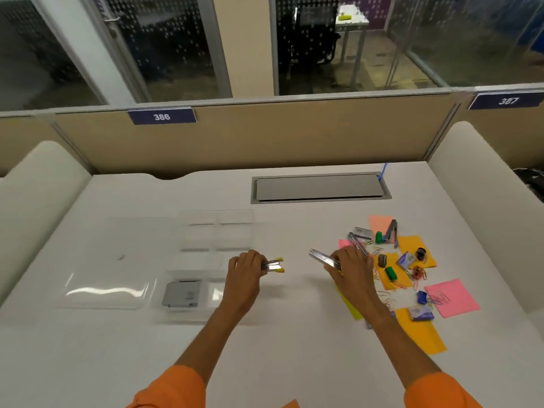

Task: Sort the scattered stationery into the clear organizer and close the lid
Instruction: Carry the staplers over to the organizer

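Observation:
The clear organizer point(216, 231) lies open on the white desk, its lid point(112, 260) flat to its left. A grey staple box point(181, 294) rests in its near-left compartment. My left hand point(244, 269) is beside the organizer's right edge, shut on a yellow-tipped staple remover point(275, 265). My right hand point(350, 266) holds a silver metal stapler point(322, 257) above the desk. To the right lies the scattered stationery: a second stapler point(391, 231), green binder clips point(391, 273), a blue clip point(421, 297), paper clips point(419, 272), orange notes point(418, 245) and a pink note point(452, 301).
A grey cable hatch point(321, 188) is set into the desk behind the work area. A beige partition point(265, 136) closes the back edge. White side panels point(482, 187) rise at left and right. A yellow strip point(348, 304) lies under my right forearm.

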Demonstrator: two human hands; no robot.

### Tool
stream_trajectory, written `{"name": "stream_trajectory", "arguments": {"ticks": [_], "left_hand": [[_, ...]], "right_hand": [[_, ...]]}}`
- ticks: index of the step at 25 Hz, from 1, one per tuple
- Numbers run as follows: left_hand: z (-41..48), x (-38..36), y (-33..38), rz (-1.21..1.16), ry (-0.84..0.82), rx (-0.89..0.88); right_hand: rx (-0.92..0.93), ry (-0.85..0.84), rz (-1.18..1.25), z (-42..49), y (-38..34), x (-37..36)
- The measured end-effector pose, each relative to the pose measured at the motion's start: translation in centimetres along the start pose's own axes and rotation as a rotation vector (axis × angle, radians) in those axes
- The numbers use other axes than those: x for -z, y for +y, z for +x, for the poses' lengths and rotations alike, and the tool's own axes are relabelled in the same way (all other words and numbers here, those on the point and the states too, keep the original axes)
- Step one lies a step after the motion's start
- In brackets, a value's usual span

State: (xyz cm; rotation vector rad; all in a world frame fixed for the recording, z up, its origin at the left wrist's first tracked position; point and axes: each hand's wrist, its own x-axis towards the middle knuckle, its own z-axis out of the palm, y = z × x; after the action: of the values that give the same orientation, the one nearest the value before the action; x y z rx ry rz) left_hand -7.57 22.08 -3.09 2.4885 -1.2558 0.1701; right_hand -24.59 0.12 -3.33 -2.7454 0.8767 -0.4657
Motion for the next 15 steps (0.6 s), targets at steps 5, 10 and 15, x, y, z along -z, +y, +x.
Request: {"name": "stream_trajectory", "arguments": {"ticks": [5, 10, 15], "left_hand": [[-4.0, 2.1, -6.7, 0.112, -0.042, 0.11], [-4.9, 2.6, -9.6, 0.193, -0.078, 0.099], [-3.7, 1.9, -9.4, 0.249, -0.195, 0.004]], "right_hand": [[0.069, -0.09, 0.058, 0.0, -7.4, -2.2], [0.103, -0.116, 0.086, -0.2, -12.0, -3.3], [0.098, -0.126, 0.077, -0.9, -14.0, -3.4]]}}
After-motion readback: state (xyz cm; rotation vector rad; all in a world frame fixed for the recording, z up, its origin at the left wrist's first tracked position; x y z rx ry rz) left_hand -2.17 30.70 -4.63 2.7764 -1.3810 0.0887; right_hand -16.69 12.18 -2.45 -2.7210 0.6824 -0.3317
